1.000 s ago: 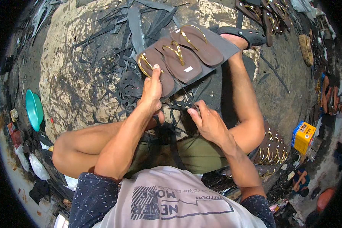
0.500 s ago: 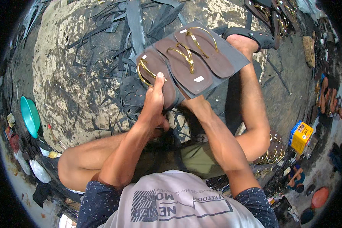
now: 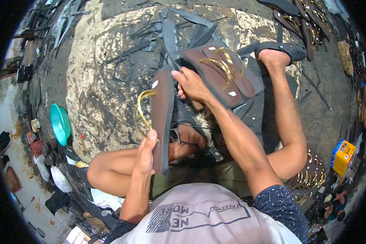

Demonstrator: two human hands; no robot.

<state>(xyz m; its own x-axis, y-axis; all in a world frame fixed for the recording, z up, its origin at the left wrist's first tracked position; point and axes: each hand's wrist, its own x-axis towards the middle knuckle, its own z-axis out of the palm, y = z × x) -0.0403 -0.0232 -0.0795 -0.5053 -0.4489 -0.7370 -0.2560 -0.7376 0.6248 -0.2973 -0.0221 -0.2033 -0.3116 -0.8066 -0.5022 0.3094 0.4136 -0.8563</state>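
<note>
In my left hand (image 3: pixel 146 153), closed on its near end, a brown sandal (image 3: pixel 162 110) with a gold strap stands tilted, its dark sole edge facing right. My right hand (image 3: pixel 191 84) is closed beside the sandal's far end, near a thin dark strip or blade; what its fingers hold I cannot make out. Beyond and right of that hand, two more brown sandals (image 3: pixel 215 75) with gold straps lie on a grey sheet (image 3: pixel 256 83), slightly blurred. Small white labels show on the soles.
Dark offcut strips (image 3: pixel 171 36) litter the worn floor mat (image 3: pixel 93 69). A teal basin (image 3: pixel 60 124) stands at left, a yellow and blue box (image 3: pixel 343 156) at right. More gold-strapped sandals (image 3: pixel 311 175) lie by my right knee, others (image 3: pixel 301 22) at the far right. My bent legs frame the work.
The sandal in my left hand has come apart from the sheet with the other two, and has moved nearer me and tilted up. My right hand has come out from beneath the sheet.
</note>
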